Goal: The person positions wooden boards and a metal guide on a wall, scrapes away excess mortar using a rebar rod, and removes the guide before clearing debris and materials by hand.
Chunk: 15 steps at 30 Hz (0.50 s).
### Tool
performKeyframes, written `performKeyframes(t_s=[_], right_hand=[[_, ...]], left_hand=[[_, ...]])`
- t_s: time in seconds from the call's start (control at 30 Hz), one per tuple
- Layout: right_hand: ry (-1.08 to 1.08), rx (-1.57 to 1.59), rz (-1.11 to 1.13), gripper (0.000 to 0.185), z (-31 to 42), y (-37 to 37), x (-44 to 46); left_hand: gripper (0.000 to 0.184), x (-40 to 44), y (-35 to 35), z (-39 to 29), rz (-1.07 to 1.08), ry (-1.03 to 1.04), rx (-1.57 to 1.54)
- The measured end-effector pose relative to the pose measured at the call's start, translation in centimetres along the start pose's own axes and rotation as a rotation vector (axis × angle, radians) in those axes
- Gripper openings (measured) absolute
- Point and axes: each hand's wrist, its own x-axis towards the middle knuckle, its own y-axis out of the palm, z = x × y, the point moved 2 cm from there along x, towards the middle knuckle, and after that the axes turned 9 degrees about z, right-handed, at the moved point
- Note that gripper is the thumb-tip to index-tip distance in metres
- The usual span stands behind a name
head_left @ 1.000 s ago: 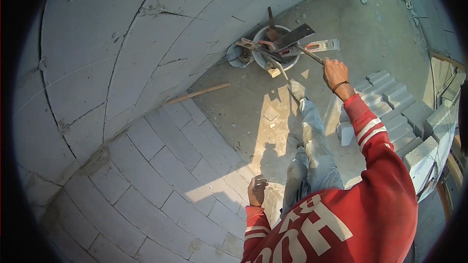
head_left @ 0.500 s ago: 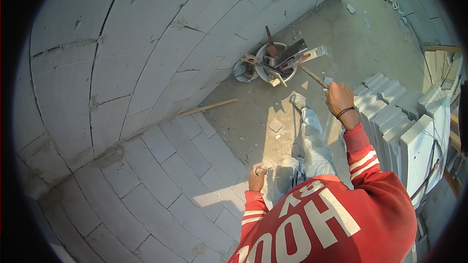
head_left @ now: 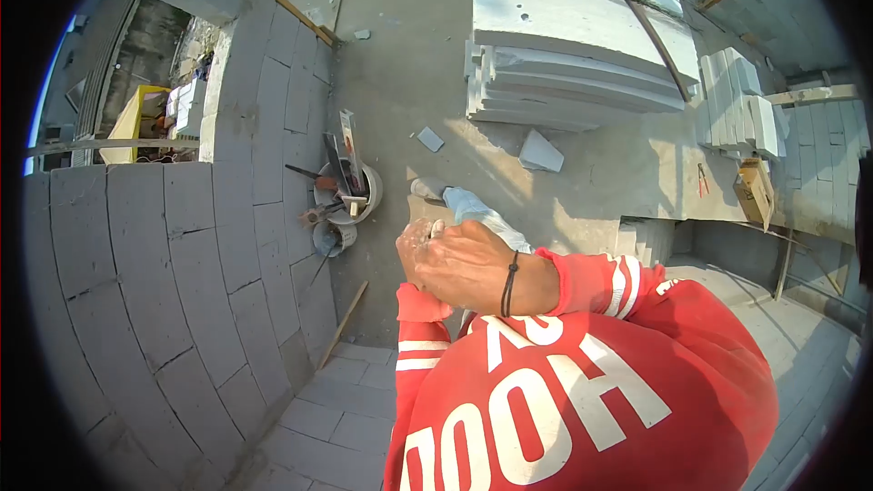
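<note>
In front of my red sweatshirt, my right hand (head_left: 464, 264) lies across my left hand (head_left: 411, 253), the two touching. The fingers of both are curled closed, and whatever may be between them is hidden. A dark band circles my right wrist. Beyond the hands stands a white bucket (head_left: 372, 193) full of tools, among them a spirit level (head_left: 348, 138) and a black-bladed tool (head_left: 336, 162). Beside it is a smaller grey bucket (head_left: 333, 240).
A block wall (head_left: 195, 264) with a window opening runs along the left. White panels (head_left: 573, 41) are stacked ahead. A broken block piece (head_left: 540, 153) and a small fragment (head_left: 430, 139) lie on the floor. A wooden stick (head_left: 344, 323) leans near the wall; a cardboard box (head_left: 755, 191) stands right.
My view has swung to the right. My right hand, which held a long thin rod-like tool, has come in to my left hand; that tool is no longer visible in it.
</note>
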Motion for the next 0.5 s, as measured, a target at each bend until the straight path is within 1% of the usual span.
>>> performKeyframes(t_s=[0.03, 0.1, 0.13, 0.17, 0.2, 0.23, 0.27, 0.3, 0.33, 0.37, 0.43, 0.47, 0.5], right_hand=[[0.069, -0.006, -0.033, 0.029, -0.4, -0.1, -2.6], [0.107, 0.475, -0.224, 0.038, -0.9, -0.6, -7.6], [0.148, 0.463, -0.27, 0.038, -1.6, -0.9, -10.1], [0.169, 0.681, -0.317, 0.043, -2.4, -0.9, -12.9], [0.174, 0.902, -0.363, 0.048, -3.2, -0.6, -15.8], [0.299, 0.921, -0.378, 0.048, -4.2, 0.6, -18.6], [0.41, 0.856, -0.428, 0.05, -5.6, 2.7, -21.4], [0.521, 0.792, -0.475, 0.052, -7.1, 5.0, -24.3], [0.693, 0.814, -0.447, 0.056, -8.5, 7.2, -27.3], [0.862, 0.842, -0.413, 0.059, -9.7, 9.3, -30.2], [1.106, 0.89, -0.527, 0.067, -11.3, 13.1, -35.5], [1.117, 0.883, -0.554, 0.067, -11.9, 14.9, -37.8], [1.266, 0.624, -0.626, 0.066, -12.5, 16.3, -40.4]], left_hand=[[0.031, -1.6, 1.2, 0.7, -0.055, -0.087, -0.119], [0.028, -2.3, 2.0, 0.1, -0.051, -0.168, -0.222], [0.025, -0.4, 1.9, -1.3, 0.154, 0.099, -0.051], [0.034, 0.2, 3.7, -4.6, 0.221, 0.128, -0.168], [0.048, 0.8, 5.5, -8.0, 0.291, 0.149, -0.286], [0.049, 0.4, 7.2, -9.9, 0.303, 0.11, -0.399], [0.05, 0.2, 8.9, -11.4, 0.315, 0.068, -0.512], [0.051, -0.2, 10.8, -13.4, 0.417, 0.086, -0.586], [0.051, -0.7, 12.9, -14.8, 0.458, 0.104, -0.592], [0.052, -1.4, 15.3, -16.0, 0.566, 0.166, -0.656], [0.054, -3.3, 20.7, -18.9, 0.76, 0.262, -0.786], [0.054, -4.3, 23.4, -20.6, 0.785, 0.273, -0.791], [0.054, -5.3, 26.4, -22.5, 0.921, 0.24, -0.837]])
